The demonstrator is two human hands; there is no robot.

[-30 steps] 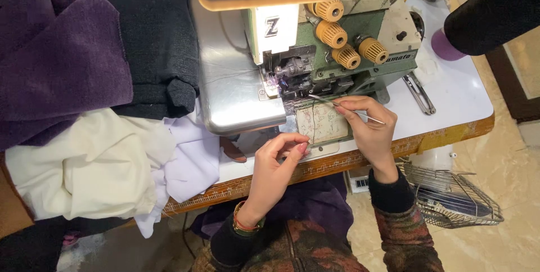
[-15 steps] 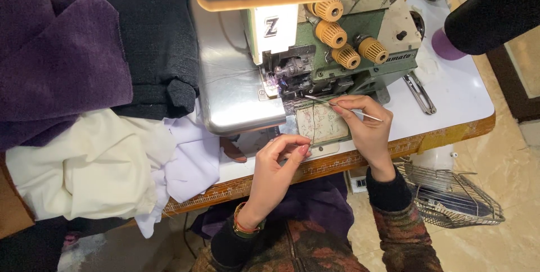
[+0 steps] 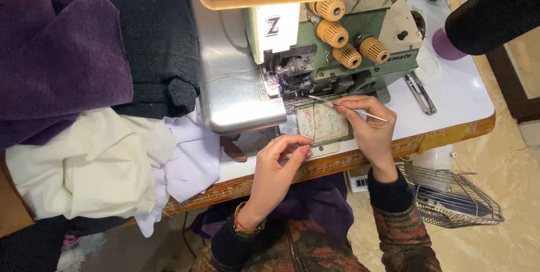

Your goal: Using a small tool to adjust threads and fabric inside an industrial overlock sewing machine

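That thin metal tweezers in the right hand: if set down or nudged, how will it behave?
The tweezers look stiff, slim and light, pinched by the right hand. Smooth metal, so probably slippery on the white tabletop. Being long and narrow, it would likely slide or spin rather than roll.

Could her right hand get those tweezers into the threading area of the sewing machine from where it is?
Probably yes. The right hand holds the thin metal tweezers with their tip pointing at the open threading area of the sewing machine. Nothing lies between them. The left hand sits lower, clear of that path.
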